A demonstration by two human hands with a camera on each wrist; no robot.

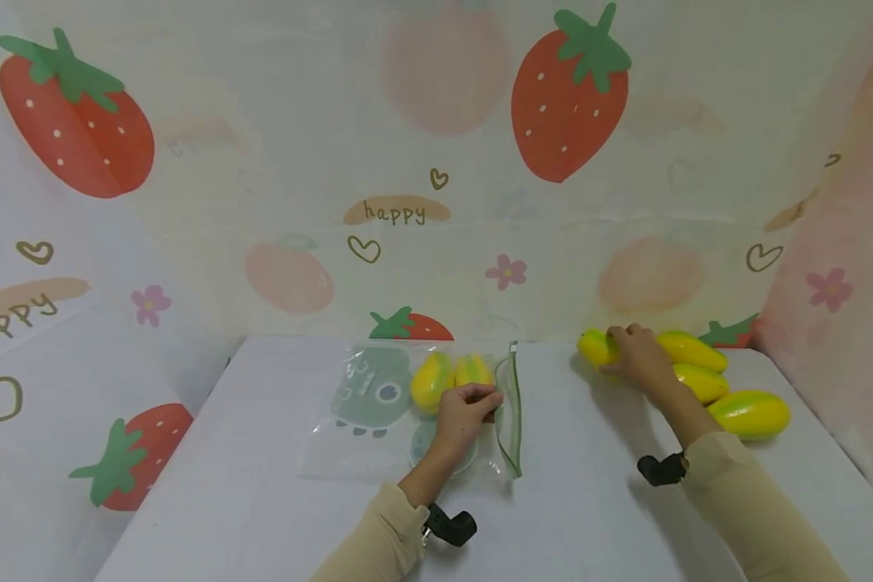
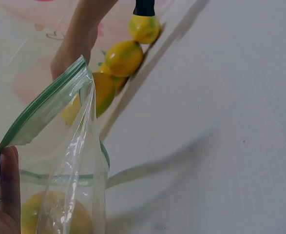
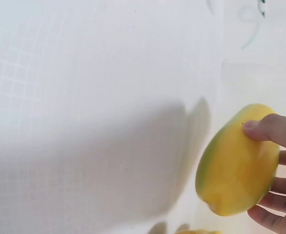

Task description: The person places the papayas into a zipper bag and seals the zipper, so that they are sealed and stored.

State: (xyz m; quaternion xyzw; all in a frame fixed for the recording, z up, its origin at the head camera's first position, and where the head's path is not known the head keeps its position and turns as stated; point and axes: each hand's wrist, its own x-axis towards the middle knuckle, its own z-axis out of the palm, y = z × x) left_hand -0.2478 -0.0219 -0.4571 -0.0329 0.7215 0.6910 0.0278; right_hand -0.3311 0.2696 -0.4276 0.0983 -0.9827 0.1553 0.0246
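Observation:
A clear zip bag (image 1: 356,461) with a green zip strip and a printed cartoon figure lies on the white table. Two yellow-green mangoes (image 1: 432,381) are inside it. My left hand (image 1: 460,420) pinches the bag near its mouth. The left wrist view shows the green zip edge (image 2: 40,107) between the fingers of my left hand (image 2: 5,190), with the mouth spread apart. At the back right, my right hand (image 1: 640,360) grips another mango (image 1: 592,347). In the right wrist view, the thumb lies across this mango (image 3: 238,165) and the fingers are behind it.
Beside my right forearm are three more mangoes: one at the back (image 1: 691,350), one in the middle (image 1: 701,381), partly behind the arm, and one nearest (image 1: 752,415). A strawberry-print cloth (image 1: 298,162) hangs behind the table (image 1: 262,525) and along both sides.

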